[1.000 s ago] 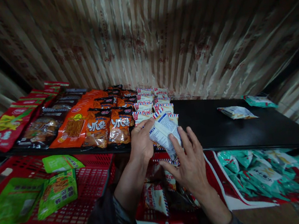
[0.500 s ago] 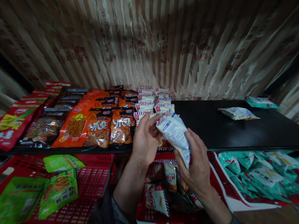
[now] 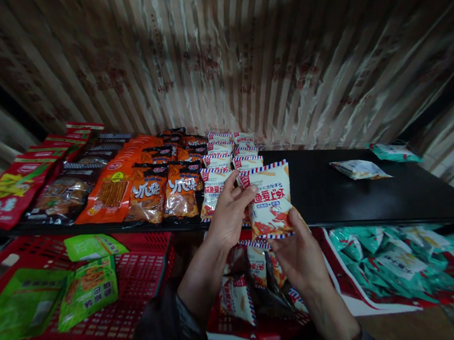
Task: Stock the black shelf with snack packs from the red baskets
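Note:
Between my two hands is a white snack packet (image 3: 271, 197) with red print and striped edges, its front facing me. My left hand (image 3: 229, 215) pinches its upper left side, thumb across the front. At the lower right corner my right hand (image 3: 302, 255) grips it, with the fingers partly behind. Matching white packets (image 3: 216, 185) stand in two rows on the black shelf just beyond my left hand. More of them lie in a red basket (image 3: 233, 335) below my hands.
Left on the shelf (image 3: 324, 201) stand orange-and-black packets (image 3: 181, 190), orange bags (image 3: 107, 192), dark bags (image 3: 62, 196) and red bags (image 3: 18, 188). One white packet (image 3: 360, 170) and a teal packet (image 3: 395, 152) lie right. Below are a red basket with green bags (image 3: 88, 293) and one of teal packets (image 3: 396, 264).
The packet in my hands has turned from its printed back to its front and now sits more upright. My left thumb has come over its face. The view has shifted slightly.

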Available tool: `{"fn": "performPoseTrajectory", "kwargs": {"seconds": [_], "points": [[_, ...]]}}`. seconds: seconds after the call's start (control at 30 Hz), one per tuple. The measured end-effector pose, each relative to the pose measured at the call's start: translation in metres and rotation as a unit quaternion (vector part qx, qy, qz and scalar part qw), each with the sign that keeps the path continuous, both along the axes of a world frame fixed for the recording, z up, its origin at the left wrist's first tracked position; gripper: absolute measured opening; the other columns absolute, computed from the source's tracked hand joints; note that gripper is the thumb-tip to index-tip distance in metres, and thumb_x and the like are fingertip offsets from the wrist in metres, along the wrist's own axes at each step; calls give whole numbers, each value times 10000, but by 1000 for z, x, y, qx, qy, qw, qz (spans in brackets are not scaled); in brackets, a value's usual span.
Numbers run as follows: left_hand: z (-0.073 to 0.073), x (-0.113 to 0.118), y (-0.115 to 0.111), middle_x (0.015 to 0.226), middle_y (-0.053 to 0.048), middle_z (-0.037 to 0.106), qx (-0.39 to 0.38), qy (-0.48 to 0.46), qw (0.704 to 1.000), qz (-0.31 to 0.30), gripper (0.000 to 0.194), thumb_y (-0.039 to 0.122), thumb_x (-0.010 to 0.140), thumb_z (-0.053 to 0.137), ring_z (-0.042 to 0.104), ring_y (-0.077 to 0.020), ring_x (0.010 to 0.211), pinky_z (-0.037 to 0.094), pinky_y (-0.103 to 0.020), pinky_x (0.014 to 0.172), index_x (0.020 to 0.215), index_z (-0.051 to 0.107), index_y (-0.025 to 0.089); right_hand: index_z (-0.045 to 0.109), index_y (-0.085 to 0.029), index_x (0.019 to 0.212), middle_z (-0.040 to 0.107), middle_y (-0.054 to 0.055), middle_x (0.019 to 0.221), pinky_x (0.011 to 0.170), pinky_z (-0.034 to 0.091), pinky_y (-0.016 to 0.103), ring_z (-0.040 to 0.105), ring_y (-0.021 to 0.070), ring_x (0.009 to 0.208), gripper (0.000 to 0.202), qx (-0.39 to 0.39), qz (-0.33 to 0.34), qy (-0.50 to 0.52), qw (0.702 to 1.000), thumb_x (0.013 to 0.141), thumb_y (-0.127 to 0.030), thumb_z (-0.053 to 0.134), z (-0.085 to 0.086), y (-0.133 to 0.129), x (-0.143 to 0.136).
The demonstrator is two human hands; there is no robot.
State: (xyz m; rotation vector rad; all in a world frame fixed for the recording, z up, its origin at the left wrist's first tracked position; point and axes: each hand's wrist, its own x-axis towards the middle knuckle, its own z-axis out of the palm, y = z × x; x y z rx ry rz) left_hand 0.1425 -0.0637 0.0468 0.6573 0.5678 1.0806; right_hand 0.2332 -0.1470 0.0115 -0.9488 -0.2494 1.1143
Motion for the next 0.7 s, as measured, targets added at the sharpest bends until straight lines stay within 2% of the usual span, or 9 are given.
{"fn": "performPoseTrajectory", "kwargs": {"seconds": [0.1,0.2,0.3,0.47,0.57,0.7], "points": [[-2,0,2,916,-55,744,19,-5,999,-25,406,225,676,816,693,-218,903,512,-361,895,1050,669,170,731,-243,1001,764,44,1028,798,581,397,714,237,904,372,-25,0,19,1000,738,-505,756,0,1,1],[-5,0,3,921,-79,753,26,1,998,-49,364,271,658,833,702,-246,908,526,-377,882,966,684,148,728,-229,1018,762,51,1045,768,590,387,716,231,873,412,-26,12,19,999,731,-523,760,0,2,1],[-7,1,4,902,-77,759,19,14,999,-25,371,270,629,852,707,-257,911,532,-384,873,941,689,152,725,-236,1025,759,42,1054,747,596,371,717,215,852,409,-16,26,2,1000,721,-505,781,-1,1,0],[-9,1,6,884,-74,759,17,32,999,24,373,267,592,875,709,-251,886,536,-370,846,887,679,150,737,-209,889,773,46,952,772,593,359,718,207,842,335,-3,68,-50,996,622,-349,884,-3,0,-3],[-10,1,8,873,-69,756,17,35,999,30,389,303,591,874,708,-240,858,535,-366,835,883,672,146,742,-193,864,777,54,907,738,596,352,719,209,798,354,-11,74,-64,995,587,-349,899,-3,1,-3],[-14,1,10,890,-59,750,16,41,999,17,426,340,592,875,699,-231,865,525,-361,843,903,659,146,752,-188,845,772,40,844,627,582,285,702,172,699,365,-38,59,-70,995,553,-336,915,-3,2,-2]]}}
